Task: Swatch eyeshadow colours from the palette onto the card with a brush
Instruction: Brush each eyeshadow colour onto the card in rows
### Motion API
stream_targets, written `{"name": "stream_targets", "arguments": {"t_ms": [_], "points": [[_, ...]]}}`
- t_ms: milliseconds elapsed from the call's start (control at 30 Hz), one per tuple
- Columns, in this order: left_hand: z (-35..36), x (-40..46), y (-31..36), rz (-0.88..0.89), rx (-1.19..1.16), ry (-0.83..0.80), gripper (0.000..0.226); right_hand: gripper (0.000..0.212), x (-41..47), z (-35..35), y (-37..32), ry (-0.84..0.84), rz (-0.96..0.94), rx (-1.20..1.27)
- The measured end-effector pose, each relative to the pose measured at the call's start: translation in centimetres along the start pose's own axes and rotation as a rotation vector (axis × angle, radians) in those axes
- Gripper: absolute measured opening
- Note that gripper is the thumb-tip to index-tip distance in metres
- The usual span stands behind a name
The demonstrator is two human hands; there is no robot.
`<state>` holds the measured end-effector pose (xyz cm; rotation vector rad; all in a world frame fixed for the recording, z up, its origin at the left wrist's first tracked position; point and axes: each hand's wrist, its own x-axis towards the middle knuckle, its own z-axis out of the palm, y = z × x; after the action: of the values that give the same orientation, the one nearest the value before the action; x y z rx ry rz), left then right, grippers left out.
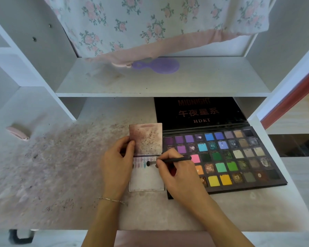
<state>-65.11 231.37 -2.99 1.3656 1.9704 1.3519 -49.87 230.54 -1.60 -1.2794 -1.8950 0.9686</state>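
The small white folding swatch card [146,177] lies open on the stained white worktop [61,166], just left of the large black eyeshadow palette with many coloured pans [239,157], its smudged upper flap standing up. I see a row of short purple and teal strokes along its upper edge. My right hand [177,175] pinches the thin black brush [169,160], whose dark tip sits on the card at the end of that row; my left hand [117,163] grips the card's left edge to steady it. I judge a swatch stroke is in hand. Next I would need to lift the brush, load a fresh pan, and land beside the last mark without smearing.
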Motion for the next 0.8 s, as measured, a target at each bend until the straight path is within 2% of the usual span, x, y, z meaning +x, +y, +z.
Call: {"name": "stream_targets", "arguments": {"t_ms": [533, 800], "points": [[0.00, -0.07, 0.01, -0.012, 0.016, 0.004, 0.019, 0.011, -0.08, 0.13, 0.14, 0.011, -0.024, 0.001], [0.05, -0.02, 0.07, -0.018, 0.015, 0.002, 0.020, 0.015, -0.02, 0.06, 0.19, 0.007, -0.019, 0.005]]}}
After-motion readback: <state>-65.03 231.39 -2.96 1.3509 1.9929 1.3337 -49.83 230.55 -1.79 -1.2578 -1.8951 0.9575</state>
